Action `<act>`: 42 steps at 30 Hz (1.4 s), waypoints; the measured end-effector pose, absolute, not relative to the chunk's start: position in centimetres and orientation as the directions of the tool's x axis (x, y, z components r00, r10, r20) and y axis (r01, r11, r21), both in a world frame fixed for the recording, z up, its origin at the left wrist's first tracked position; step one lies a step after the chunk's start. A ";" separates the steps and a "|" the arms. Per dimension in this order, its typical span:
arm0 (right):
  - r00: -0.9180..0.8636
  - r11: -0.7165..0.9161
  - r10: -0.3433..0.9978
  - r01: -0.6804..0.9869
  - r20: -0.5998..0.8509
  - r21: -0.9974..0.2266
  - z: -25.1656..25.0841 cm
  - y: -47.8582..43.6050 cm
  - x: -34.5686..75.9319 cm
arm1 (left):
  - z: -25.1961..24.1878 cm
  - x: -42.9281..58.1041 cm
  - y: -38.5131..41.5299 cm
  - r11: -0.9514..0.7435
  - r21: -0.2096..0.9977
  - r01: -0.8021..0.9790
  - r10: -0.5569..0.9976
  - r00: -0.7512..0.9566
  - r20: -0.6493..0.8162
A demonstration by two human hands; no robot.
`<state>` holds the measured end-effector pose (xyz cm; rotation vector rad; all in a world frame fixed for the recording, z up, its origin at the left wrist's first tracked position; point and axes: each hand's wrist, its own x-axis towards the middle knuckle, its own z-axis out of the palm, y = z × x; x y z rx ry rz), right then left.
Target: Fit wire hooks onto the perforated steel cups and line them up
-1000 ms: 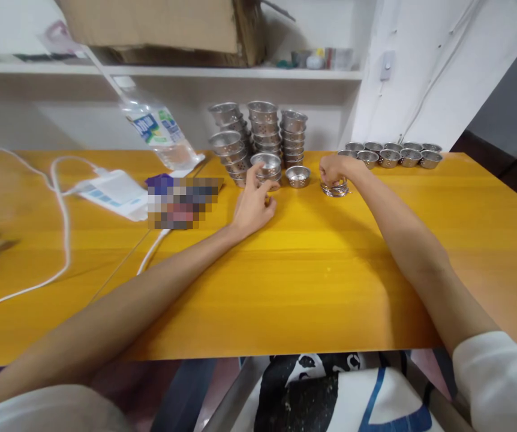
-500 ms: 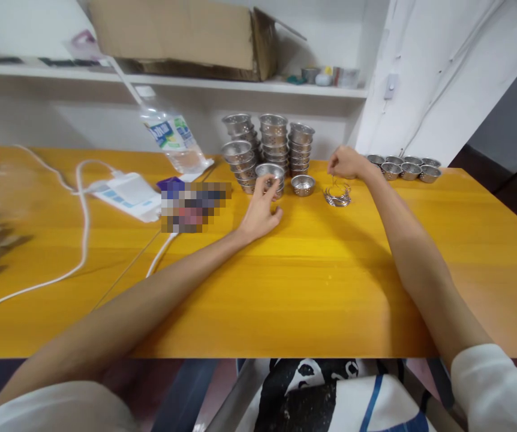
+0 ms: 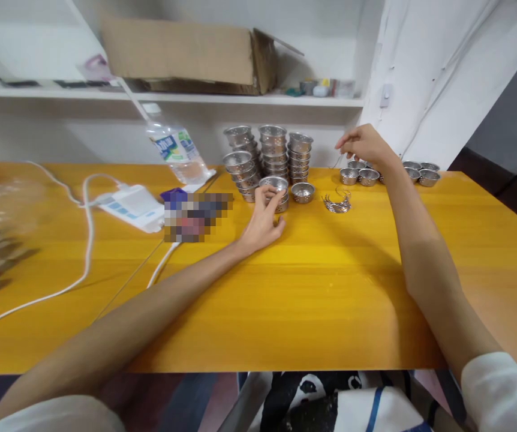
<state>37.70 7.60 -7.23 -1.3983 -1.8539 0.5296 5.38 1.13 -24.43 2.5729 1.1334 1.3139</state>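
My left hand (image 3: pixel 264 219) rests on the yellow table (image 3: pixel 312 282), its fingertips pinching the rim of a small perforated metal bowl (image 3: pixel 274 183) that tops a short stack. Behind it stand tall stacks of the same bowls (image 3: pixel 273 150). A single bowl (image 3: pixel 302 192) sits just to the right. My right hand (image 3: pixel 364 146) is raised above the table with fingers pinched on a thin wire piece, too fine to make out clearly. Below it lies a small pile of wire rings (image 3: pixel 337 203).
A row of metal bowls (image 3: pixel 368 176) lines the far right of the table. A tilted water bottle (image 3: pixel 174 150), a white power adapter (image 3: pixel 129 206) with cable and a blurred packet lie left. A cardboard box (image 3: pixel 182 54) sits on the shelf behind.
My right hand has lifted from the pile of wire rings, up and to the right, pinching one thin piece. My left hand has stayed on the bowl.
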 end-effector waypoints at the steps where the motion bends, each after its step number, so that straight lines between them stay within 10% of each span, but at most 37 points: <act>1: -0.122 0.327 0.938 0.619 0.323 -0.714 -6.9 7.4 37.5 | -24.5 5.4 1.1 -0.741 0.329 0.586 0.613 0.389 0.688; 28: -0.023 0.481 0.853 0.419 0.521 -0.770 -2.7 3.7 39.3 | -16.2 6.3 1.2 -0.733 0.261 0.629 0.576 0.368 0.730; 33: -0.214 0.482 0.873 0.513 0.438 -0.710 -4.3 -1.5 38.3 | -19.0 9.8 -5.8 -0.800 0.486 0.352 0.596 0.565 0.571; 42: -0.586 0.599 0.785 0.634 0.202 -0.490 -9.1 -8.6 39.8 | -21.7 11.9 -8.2 -0.352 0.936 0.022 0.700 0.670 0.247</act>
